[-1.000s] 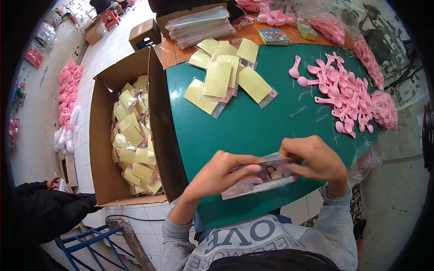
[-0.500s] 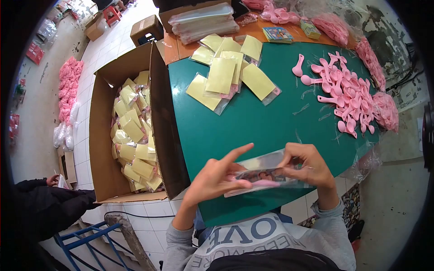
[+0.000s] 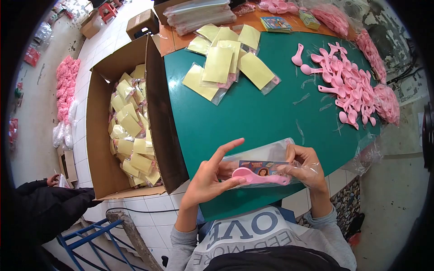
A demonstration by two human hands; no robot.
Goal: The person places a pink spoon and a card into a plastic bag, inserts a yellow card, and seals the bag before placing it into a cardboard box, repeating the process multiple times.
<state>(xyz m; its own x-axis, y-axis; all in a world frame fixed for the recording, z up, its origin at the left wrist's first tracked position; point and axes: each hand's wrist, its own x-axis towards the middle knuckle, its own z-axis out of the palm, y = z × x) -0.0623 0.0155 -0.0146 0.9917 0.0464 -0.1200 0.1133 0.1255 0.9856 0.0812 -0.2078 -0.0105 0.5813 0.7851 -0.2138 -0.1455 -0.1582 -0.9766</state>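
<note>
Between my hands, over the table's near edge, is a clear plastic bag point(image 3: 276, 150) with a printed card point(image 3: 260, 166) and a pink spoon point(image 3: 262, 177) at it. My left hand point(image 3: 210, 180) holds the card and spoon at their left end, thumb on the spoon's bowl and index finger stretched out. My right hand point(image 3: 305, 168) pinches the bag at the right, near the spoon's handle. Whether the spoon is fully inside the bag I cannot tell. Packets with yellow backs point(image 3: 218, 64) lie in a loose pile on the green table point(image 3: 235, 119).
A cardboard box point(image 3: 165, 117) full of yellow-backed packets stands left of the table. Pink spoons point(image 3: 346, 81) are heaped at the right. Stacked plastic bags point(image 3: 199, 16) and cards point(image 3: 275, 24) lie at the back. Another person's dark sleeve point(image 3: 31, 185) shows at far left.
The card and pink spoon now show clearly, turned more toward the camera. Both hands have shifted slightly, and the whole view has moved a little.
</note>
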